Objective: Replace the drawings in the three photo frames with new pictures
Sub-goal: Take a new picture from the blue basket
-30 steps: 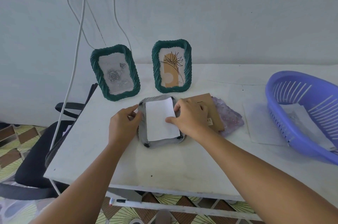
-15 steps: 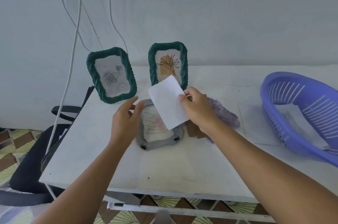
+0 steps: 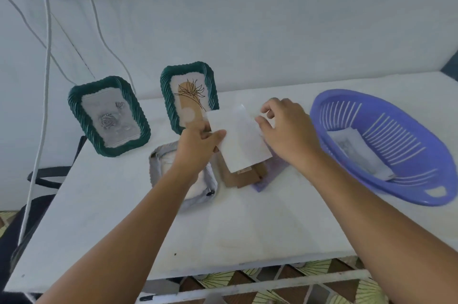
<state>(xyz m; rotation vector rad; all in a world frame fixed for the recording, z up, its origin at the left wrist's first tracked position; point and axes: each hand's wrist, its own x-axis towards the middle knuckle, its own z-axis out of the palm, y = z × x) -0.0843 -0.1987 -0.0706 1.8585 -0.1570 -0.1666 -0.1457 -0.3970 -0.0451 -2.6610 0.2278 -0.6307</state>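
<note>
Two green frames (image 3: pixel 109 115) stand upright at centre-left, and a third, grey frame (image 3: pixel 158 162) lies flat below them. One white paper sheet (image 3: pixel 239 140) at centre is pinched by the left hand (image 3: pixel 198 145). Right hand (image 3: pixel 287 130) hovers beside it, fingers loosely curled, grasping nothing.

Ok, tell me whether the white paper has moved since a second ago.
Yes. The white paper was lifted off the open frame and now hangs right of it, pinched by the left hand.

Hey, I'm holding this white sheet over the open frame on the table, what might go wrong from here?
The left hand alone pinches the white sheet at one edge; the right hand looks off it, so it may crease or slip. The green frame with the flower drawing stands just behind your hands and could get knocked over. The cardboard backing lies loose beneath and could be pushed aside.
</note>
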